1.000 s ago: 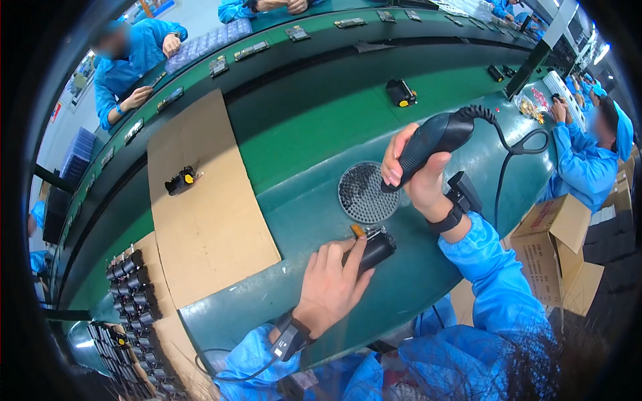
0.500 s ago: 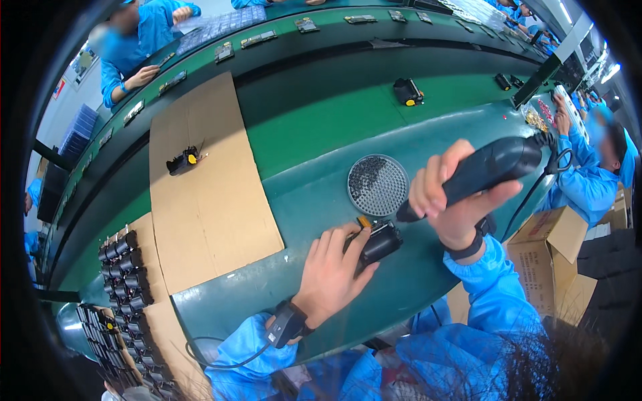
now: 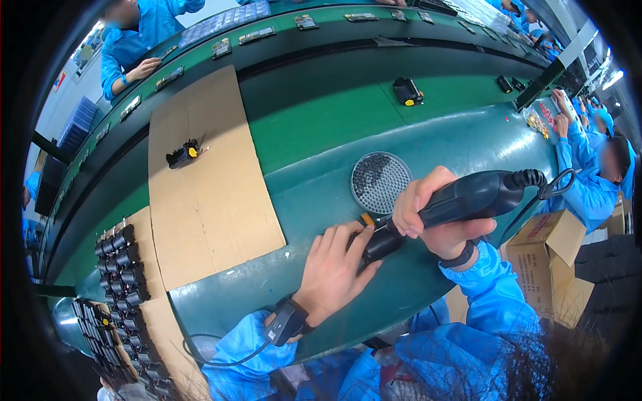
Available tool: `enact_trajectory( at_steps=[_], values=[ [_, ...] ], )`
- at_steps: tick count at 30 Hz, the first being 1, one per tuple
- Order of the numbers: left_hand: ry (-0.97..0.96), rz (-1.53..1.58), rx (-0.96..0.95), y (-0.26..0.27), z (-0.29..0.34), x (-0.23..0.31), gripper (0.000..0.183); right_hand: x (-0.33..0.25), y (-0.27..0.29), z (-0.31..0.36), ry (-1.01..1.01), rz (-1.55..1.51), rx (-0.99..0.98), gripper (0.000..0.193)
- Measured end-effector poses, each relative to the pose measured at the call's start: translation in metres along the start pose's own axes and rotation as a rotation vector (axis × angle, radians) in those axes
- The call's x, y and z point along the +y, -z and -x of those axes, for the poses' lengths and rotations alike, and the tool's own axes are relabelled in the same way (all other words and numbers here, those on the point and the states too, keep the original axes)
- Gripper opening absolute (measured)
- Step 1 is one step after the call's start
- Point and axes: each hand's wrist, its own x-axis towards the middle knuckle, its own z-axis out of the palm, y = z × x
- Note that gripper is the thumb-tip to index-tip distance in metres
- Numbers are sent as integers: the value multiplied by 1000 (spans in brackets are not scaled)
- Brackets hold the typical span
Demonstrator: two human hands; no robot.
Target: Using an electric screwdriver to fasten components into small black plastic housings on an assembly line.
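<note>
Now the right hand (image 3: 438, 235), grip wrapped round the black corded driver (image 3: 478, 194), has lowered it, seemingly onto the black part (image 3: 385, 246), pinched still in the left hand (image 3: 329, 275), lying between the dish (image 3: 386, 196) and the worktop's (image 3: 414, 287) near edge.

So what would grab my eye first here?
Probably the dark corded tool in the right hand, pointed down at a black part gripped by the left hand. Just beyond sits a round grey tray with small dark pieces. At lower left, black units lie in rows.
</note>
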Motion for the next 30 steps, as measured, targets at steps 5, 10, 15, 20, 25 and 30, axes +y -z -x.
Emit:
enact_trajectory(
  at_steps=[5,10,15,20,25,30],
  values=[
    [-3,-1,11,-1,-1,0,57,4,-2,1,-21,76,6,93],
    [-6,-17,14,-1,-1,0,56,8,1,1,-24,33,-39,89],
    [5,-19,12,-1,-1,0,56,11,7,-2,-42,-14,-101,88],
    [-6,-23,12,1,0,3,55,13,9,-1,-21,-33,-157,89],
    [-6,-37,7,-2,1,1,55,6,10,-3,-8,-34,40,89],
    [-12,-39,11,-1,4,1,54,-1,27,-30,139,-40,134,85]
  ],
)
